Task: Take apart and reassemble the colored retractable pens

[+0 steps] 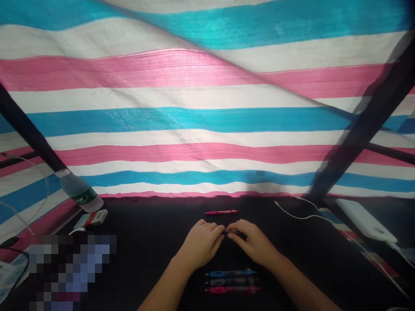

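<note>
My left hand and my right hand rest on the black table top, fingertips meeting around a small dark object that is mostly hidden. Both hands are curled shut on it. A pink pen lies just beyond the hands. Between my forearms, near the front, lie three pens side by side: a blue pen, a dark pen and a pink one.
A plastic water bottle and a small white-and-red box sit at the left. A white cable and a white power bank lie at the right. A striped pink, blue and white tarp and dark poles stand behind.
</note>
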The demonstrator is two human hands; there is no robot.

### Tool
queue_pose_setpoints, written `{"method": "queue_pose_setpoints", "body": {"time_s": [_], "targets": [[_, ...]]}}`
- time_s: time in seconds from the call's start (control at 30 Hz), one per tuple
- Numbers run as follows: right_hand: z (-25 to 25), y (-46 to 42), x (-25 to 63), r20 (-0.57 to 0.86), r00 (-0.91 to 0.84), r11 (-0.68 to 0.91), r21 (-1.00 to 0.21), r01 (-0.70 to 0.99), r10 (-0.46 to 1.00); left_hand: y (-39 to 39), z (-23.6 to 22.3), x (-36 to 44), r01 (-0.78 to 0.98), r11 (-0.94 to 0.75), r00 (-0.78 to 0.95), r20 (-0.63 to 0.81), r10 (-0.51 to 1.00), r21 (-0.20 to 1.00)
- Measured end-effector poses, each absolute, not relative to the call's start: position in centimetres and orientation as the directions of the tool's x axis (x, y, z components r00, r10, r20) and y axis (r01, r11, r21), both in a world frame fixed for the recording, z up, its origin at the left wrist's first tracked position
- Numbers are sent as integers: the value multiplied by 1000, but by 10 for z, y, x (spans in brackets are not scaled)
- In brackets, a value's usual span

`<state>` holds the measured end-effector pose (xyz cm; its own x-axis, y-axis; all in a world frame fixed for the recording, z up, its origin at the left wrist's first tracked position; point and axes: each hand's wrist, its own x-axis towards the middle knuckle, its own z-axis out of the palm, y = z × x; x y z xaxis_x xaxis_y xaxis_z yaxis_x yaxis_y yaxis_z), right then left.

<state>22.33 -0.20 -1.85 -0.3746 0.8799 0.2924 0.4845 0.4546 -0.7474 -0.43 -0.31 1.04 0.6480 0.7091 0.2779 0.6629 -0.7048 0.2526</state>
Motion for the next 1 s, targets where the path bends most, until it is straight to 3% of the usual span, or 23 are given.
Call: {"method": "queue_pose_setpoints", "body": {"time_s": [0.17, 0.43, 0.5, 0.57, 0.63, 0.7, 0.77, 0.83, 1.0], "targets": [[-18, -3, 220, 255, -319, 377, -826, 418, 913, 0, 6, -3, 692, -689, 623, 304, 721, 216], [-18, 6, 221, 144, -189, 180, -965, 190, 971, 6, 14, -16, 718, -650, 533, 403, 744, 251], [-21, 9, 223, 94, -130, 109, -988, 111, 987, 7, 13, -17, 711, -604, 448, 430, 784, 361], [-24, 11, 225, 54, -96, 57, -998, 28, 994, 6, 9, -14, 636, -514, 324, 405, 855, 575], [-25, 11, 225, 43, -97, 38, -998, -50, 994, 6, 4, -6, 437, -367, 217, 299, 929, 821], [-24, 8, 224, 54, -133, 41, -994, -97, 990, 5, -3, 3, 157, -218, 198, 186, 962, 963], [-19, 5, 223, 75, -177, 62, -995, -78, 981, 3, -7, 12, -49, -60, 249, 70, 966, 997], [-13, 1, 221, 103, -193, 104, -995, -5, 976, 1, -7, 17, -143, 52, 316, -4, 949, 988], [-7, -3, 219, 171, -169, 196, -970, 143, 971, -4, -1, 18, -153, 91, 352, -32, 936, 984]]}}
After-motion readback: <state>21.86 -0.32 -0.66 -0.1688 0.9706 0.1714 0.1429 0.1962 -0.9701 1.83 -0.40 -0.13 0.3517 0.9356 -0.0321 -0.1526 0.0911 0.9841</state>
